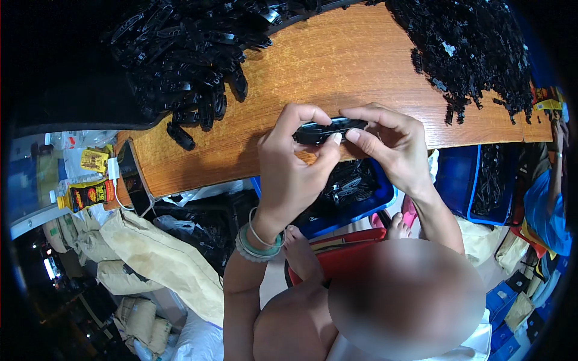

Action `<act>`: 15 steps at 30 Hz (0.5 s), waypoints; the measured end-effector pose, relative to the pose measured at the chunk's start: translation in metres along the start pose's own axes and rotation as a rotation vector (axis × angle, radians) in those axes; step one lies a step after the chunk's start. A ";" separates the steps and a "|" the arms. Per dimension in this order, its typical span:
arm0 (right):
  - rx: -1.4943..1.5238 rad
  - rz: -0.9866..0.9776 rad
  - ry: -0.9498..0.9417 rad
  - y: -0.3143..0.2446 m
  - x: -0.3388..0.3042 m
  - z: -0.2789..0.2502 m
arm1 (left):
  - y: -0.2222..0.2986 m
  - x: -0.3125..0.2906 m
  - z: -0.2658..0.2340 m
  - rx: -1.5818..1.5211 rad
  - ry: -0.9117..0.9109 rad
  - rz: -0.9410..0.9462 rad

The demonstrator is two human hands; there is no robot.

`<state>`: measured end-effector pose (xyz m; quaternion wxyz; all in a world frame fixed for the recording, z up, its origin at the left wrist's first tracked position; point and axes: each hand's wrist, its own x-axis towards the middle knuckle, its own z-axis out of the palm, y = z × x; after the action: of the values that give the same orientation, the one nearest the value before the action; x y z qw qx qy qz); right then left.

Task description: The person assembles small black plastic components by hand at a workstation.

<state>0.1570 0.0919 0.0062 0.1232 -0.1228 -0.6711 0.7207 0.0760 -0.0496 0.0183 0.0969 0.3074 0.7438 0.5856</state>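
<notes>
L hand (295, 153) & R hand (394, 141) both pinch a blk part (311, 133) over the table (331, 66). Prob. best w/ steady grip, even pressure.

The tabletop (337, 54) is bright and bowed, the lower-left rim apparently murky.

Left grip (292, 159), right grip (402, 147), close together, pinching

Blurred oval (406, 298), lower right!
Fingers (367, 144) hide parts of the black piece (314, 133) mid-frame; upper-left pile (186, 57), cut off by the top!
</notes>
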 end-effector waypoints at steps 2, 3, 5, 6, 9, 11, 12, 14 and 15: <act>0.021 -0.007 -0.066 0.003 -0.006 -0.012 | 0.000 0.003 -0.008 -0.285 -0.203 -0.211; 0.045 -0.016 -0.135 0.006 -0.010 -0.020 | -0.011 0.004 -0.012 -0.332 -0.312 -0.138; -0.083 -0.024 -0.305 0.007 -0.018 -0.025 | -0.017 0.006 -0.031 -0.141 -0.316 -0.076; -0.210 -0.029 -0.381 0.005 -0.022 -0.027 | -0.023 0.009 -0.036 0.031 -0.311 -0.003; -0.256 -0.158 -0.212 0.003 -0.034 -0.028 | -0.033 0.028 -0.042 0.592 0.223 0.026; -0.456 -0.243 0.142 0.005 -0.036 -0.053 | -0.038 0.042 -0.054 0.826 0.312 0.118; -0.656 -0.503 0.398 0.012 -0.028 -0.078 | -0.041 0.049 -0.052 1.000 0.295 0.142; -1.070 -0.545 0.760 0.022 -0.009 -0.123 | -0.049 0.058 -0.051 1.195 0.276 0.165; -1.102 -0.543 0.782 0.023 0.001 -0.145 | -0.051 0.061 -0.049 1.164 0.266 0.156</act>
<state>0.2053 0.2263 -0.0268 0.4487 -0.2448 -0.8503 0.1253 -0.0145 -0.0611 -0.0013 -0.2245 0.2875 0.9232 0.1212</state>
